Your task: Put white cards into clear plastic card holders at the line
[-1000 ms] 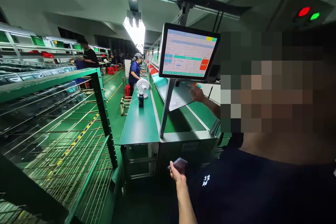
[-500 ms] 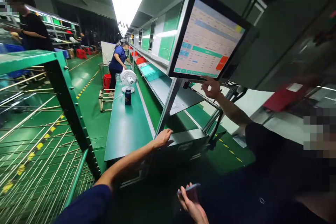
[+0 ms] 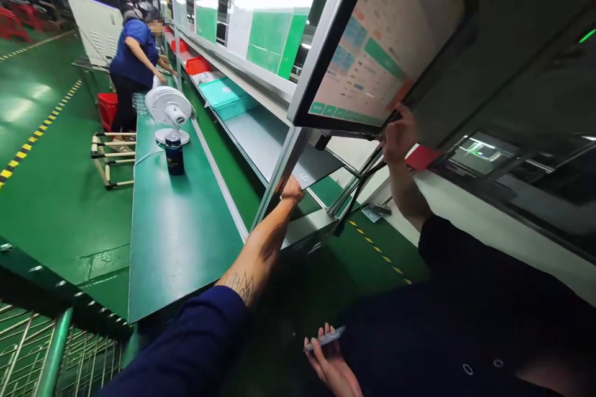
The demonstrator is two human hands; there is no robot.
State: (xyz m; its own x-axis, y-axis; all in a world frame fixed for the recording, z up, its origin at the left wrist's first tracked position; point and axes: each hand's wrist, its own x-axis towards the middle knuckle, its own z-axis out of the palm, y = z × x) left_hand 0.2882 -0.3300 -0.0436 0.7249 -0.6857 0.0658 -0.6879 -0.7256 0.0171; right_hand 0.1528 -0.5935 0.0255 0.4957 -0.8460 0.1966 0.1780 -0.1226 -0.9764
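My left hand [image 3: 292, 189] reaches forward close against a slanting metal post [image 3: 274, 183], under the end of a grey shelf. Its fingers look curled in, and what they hold, if anything, is hidden. My right hand is not in view. Beside me on the right, a co-worker's hand [image 3: 399, 133] is at the lower right corner of a tilted monitor [image 3: 372, 56] with tables and coloured buttons. Low in the picture, another hand [image 3: 333, 369], apparently the same co-worker's, holds a flat phone-like device [image 3: 325, 340].
A green workbench [image 3: 181, 242] carries a dark jar [image 3: 174, 156] and a white fan [image 3: 168, 105]. Turquoise trays [image 3: 228, 96] stand on the shelf. A second co-worker in blue [image 3: 135, 49] leans over the bench's far end. A wire-mesh cart [image 3: 37, 347] stands lower left.
My left hand has gone forward to the post, and its fingers have curled. The view has turned right and closer. The co-worker's hand has moved to the monitor's right corner.
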